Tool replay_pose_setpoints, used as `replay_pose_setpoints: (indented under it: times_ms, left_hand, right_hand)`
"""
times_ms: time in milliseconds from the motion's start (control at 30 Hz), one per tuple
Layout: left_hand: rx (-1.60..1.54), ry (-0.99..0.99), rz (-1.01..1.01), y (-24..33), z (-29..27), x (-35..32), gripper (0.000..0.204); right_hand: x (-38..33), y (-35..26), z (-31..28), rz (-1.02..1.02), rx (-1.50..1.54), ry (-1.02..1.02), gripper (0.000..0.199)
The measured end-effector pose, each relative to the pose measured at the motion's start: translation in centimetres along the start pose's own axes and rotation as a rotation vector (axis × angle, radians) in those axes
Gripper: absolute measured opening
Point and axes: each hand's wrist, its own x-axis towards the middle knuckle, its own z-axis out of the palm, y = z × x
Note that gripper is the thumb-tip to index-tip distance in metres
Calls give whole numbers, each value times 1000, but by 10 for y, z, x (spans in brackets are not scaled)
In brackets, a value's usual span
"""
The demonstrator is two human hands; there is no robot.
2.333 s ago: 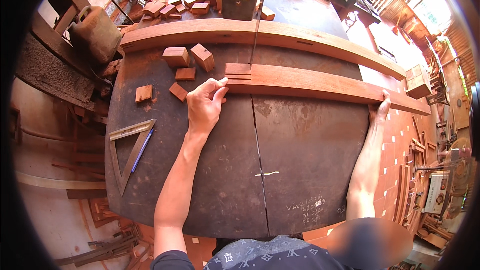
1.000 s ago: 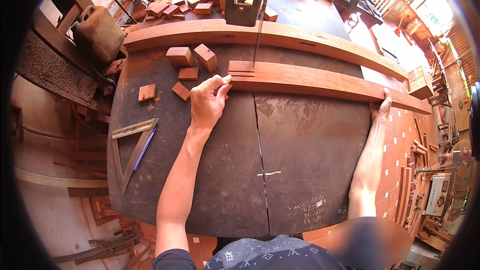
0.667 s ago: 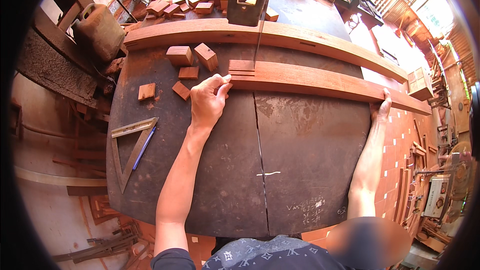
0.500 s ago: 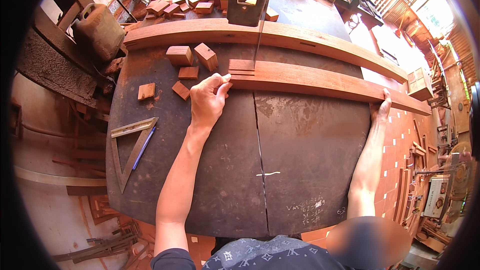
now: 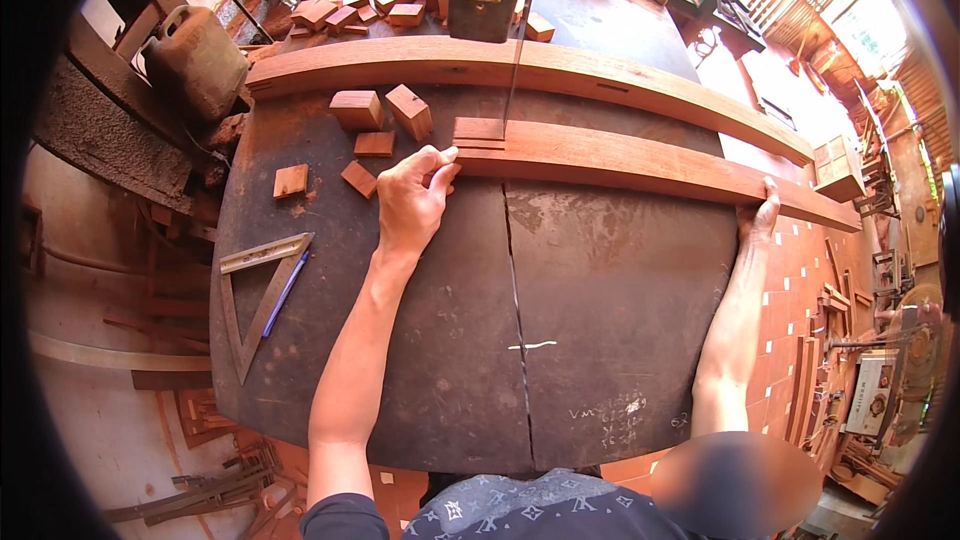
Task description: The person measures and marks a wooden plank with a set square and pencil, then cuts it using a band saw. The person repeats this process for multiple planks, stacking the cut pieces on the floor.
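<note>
A long reddish wooden beam (image 5: pixel 620 162) lies across the dark saw table, its left end slotted with narrow cuts. The thin upright bandsaw blade (image 5: pixel 513 80) meets the beam close to that slotted end. My left hand (image 5: pixel 414 190) pinches the beam's left end between thumb and fingers, just left of the blade. Further right, my right hand (image 5: pixel 760 214) grips the beam from its near side, the thumb on top and the other fingers mostly hidden below. Behind it lies a second long beam (image 5: pixel 400 61), slightly curved in this view, with small mortises.
Small wooden offcuts (image 5: pixel 357 111) sit left of the blade, and several more blocks (image 5: pixel 405 15) are heaped at the back. A triangular set square (image 5: pixel 265 260) and a blue pen (image 5: pixel 286 293) lie at the table's left. The blade guard (image 5: pixel 485 15) hangs above the beams.
Almost nothing differs. The whole picture has shifted very slightly left; both hands keep their hold on the beam, and the blade stays by its slotted end.
</note>
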Motion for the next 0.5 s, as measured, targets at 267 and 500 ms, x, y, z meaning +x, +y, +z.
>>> replay_pose_setpoints:
  times_ms: [267,500]
  left_hand:
    - [-38,56,69,0,2,-4,5]
    - [-58,46,19,-2,3,-1,4]
  right_hand:
    - [-10,0,0,-8,-3,40,45]
    - [-9,-3,2,-13,-7,23,45]
